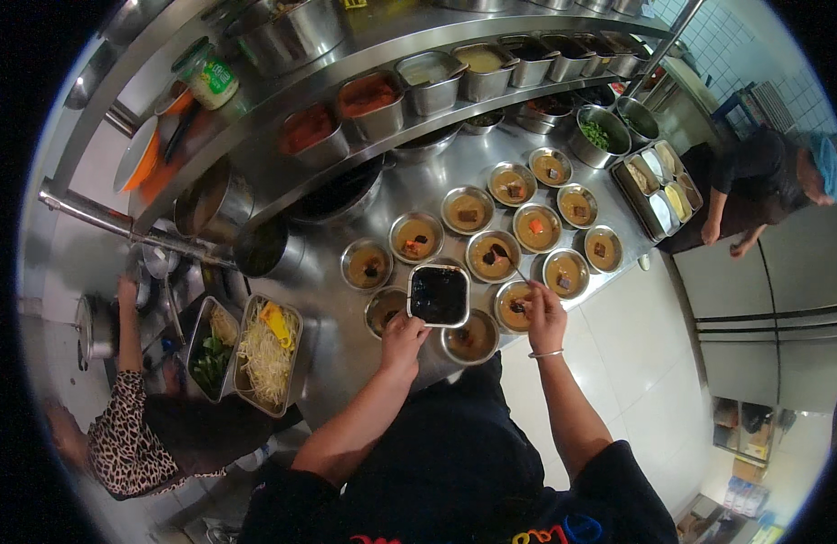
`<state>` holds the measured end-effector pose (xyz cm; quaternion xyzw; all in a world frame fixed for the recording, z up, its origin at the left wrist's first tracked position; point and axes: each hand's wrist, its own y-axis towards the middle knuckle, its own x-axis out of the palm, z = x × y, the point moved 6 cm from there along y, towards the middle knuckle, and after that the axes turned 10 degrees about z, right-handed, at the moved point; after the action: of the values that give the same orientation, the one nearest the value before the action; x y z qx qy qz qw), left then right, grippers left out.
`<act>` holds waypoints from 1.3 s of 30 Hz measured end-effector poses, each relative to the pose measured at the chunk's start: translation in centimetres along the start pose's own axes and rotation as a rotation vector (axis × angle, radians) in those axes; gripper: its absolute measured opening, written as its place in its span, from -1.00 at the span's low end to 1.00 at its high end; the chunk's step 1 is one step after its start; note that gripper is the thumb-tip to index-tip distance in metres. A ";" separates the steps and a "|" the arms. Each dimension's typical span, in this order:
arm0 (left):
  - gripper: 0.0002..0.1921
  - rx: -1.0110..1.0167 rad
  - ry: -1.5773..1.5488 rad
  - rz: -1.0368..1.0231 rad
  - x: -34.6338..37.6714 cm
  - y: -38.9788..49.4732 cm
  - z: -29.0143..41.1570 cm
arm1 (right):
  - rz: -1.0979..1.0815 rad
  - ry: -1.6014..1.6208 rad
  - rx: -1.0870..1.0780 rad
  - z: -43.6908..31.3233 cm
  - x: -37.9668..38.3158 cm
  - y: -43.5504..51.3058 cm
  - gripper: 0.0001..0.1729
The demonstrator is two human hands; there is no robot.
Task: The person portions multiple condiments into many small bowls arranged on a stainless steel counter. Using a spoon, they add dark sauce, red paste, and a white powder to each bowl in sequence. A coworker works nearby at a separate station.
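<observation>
My left hand (401, 342) grips the near edge of a square steel pan (439, 296) of dark sauce, held above the bowls. In my right hand (547, 316) is a metal spoon (516, 268), its tip over a steel bowl (493, 256) of brown liquid with a dark dollop in it. Similar bowls stand all around on the steel counter. Several hold dark dollops, such as the bowl (367, 264) at left. Others, like the bowl (467, 210) farther back, hold a brown block, and one bowl (536, 228) shows an orange-red piece. The pan partly covers the bowls beneath it.
Steel pans of red paste (371, 98) and other condiments line the shelf above. A tray of bean sprouts (267, 353) stands at left, near a co-worker's arm (128, 326). At right are a pot of chopped greens (601, 139), a divided tray (656, 190) and another person (758, 177).
</observation>
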<state>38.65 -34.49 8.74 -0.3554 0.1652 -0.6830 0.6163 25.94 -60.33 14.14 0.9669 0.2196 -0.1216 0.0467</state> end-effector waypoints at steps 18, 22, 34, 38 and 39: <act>-0.91 0.042 0.101 -0.039 4.0 2.3 -2.8 | -0.172 0.408 0.555 -2.1 1.2 -1.7 -0.75; -0.98 -0.030 -0.025 -0.023 4.8 2.8 -2.5 | -0.175 0.500 0.674 -2.7 1.1 0.8 -0.69; -0.92 0.053 -0.153 0.251 5.0 2.7 0.4 | -0.357 -0.040 -0.337 -0.5 9.2 11.9 -0.76; -0.90 0.090 -0.229 0.272 5.9 1.9 0.3 | -0.391 -0.180 -0.456 0.4 9.3 13.4 -0.77; -0.90 0.068 -0.245 0.309 5.9 1.7 -0.1 | -0.387 -0.171 -0.426 0.2 8.8 13.6 -0.77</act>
<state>39.90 -40.50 9.25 -0.3851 0.1184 -0.5374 0.7409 39.49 -68.95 12.23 0.8618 0.4155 -0.1604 0.2428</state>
